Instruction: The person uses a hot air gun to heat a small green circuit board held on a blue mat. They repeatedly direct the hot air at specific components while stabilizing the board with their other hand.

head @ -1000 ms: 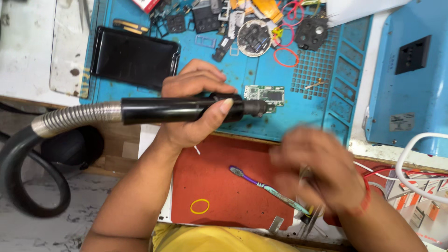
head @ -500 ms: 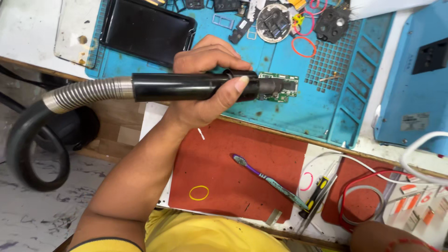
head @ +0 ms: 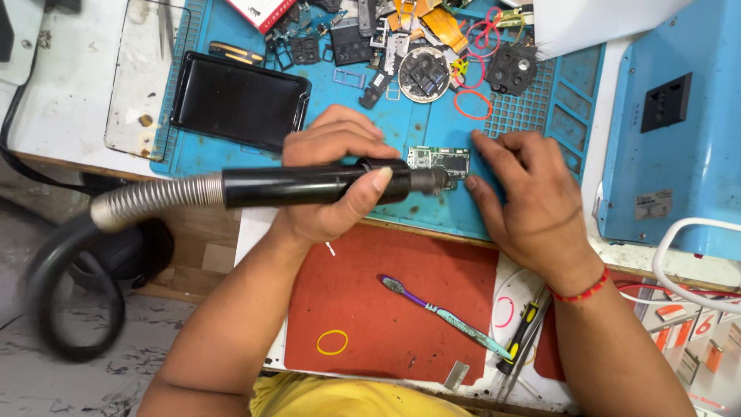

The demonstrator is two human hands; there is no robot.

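On the blue work mat (head: pixel 231 158), near its front edge, lies a small green circuit board (head: pixel 438 160), flat and bare. The left hand (head: pixel 332 185) is wrapped fully around the black handle of a hot-air wand (head: pixel 309 185), thumb laid along its front, with the metal nozzle aimed at the board's left end. The right hand (head: pixel 529 197) lies palm down beside the board, fingers loosely curled and holding nothing; its fingertips seem to pin the board's right edge, though the contact itself is hard to make out.

That board looks light, thin and stiff, and probably fragile: it would slide easily on the smooth mat, so its bare edges are the sensible place to hold it, away from the small components on its face. The wand is rigid and looks easy to grip at mid-handle, but its ribbed metal hose (head: pixel 154 201) trails off to the left and likely tugs on the wrist.

Behind the hands sits a black phone-shaped slab (head: pixel 239 100), and further back a scatter of loose parts, a round dish of pieces (head: pixel 423 75) and red rubber bands (head: pixel 472 102). Nearer the body, a red mat (head: pixel 386 324) carries a toothbrush (head: pixel 444 314) and a yellow rubber band (head: pixel 332 342); a screwdriver (head: pixel 521 336) lies just beside its right edge. A blue box-shaped unit (head: pixel 671 139) stands to the right, close to the right hand.
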